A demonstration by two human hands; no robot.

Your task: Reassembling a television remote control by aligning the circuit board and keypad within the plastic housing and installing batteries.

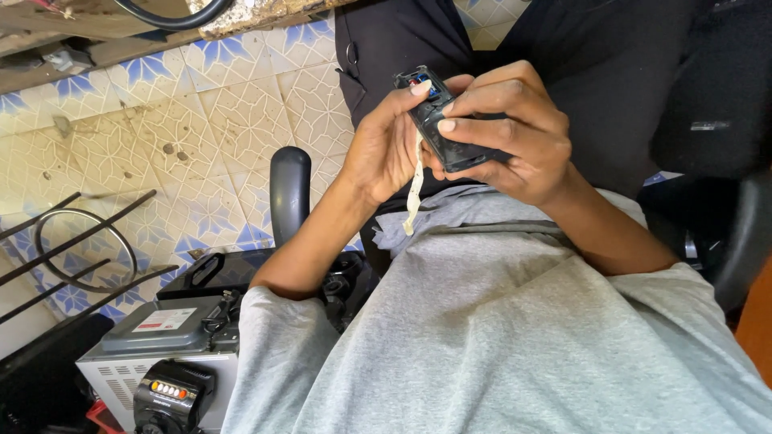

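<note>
Upper middle of the frame: both hands wrapped round a small black device [446, 133], held up over a lap in dark trousers [611, 72]. Looks like a little opened-up gadget, back cover off, bits of red and blue showing at its top end. Left hand [386, 149] curled closed on the left edge, thumb pressed up near the top by the coloured bits. Right hand [515, 133] clamped over the right side, fingers [474, 104] folded across the front, so closed too. Pale strip [415, 189], maybe tape or ribbon, dangling from the underside of the device down between the hands, reaching the grey shirt [515, 321] that fills the lower right of the frame.

Just left of the left forearm, centre frame: a dark grey chair armrest [289, 193] standing upright. Lower left: a grey and white box-shaped appliance [161, 337] with a sticker on top, and a black handle part with a row of small orange lights [170, 391] right in front of it. Far left: a black wire rack [72, 249] with a round ring, lying on the floor. Floor itself is cream and blue patterned tile [217, 120], a bit grubby, covering the upper left. Black chair part [724, 217] at the right edge. Can't tell what the device actually is.
</note>
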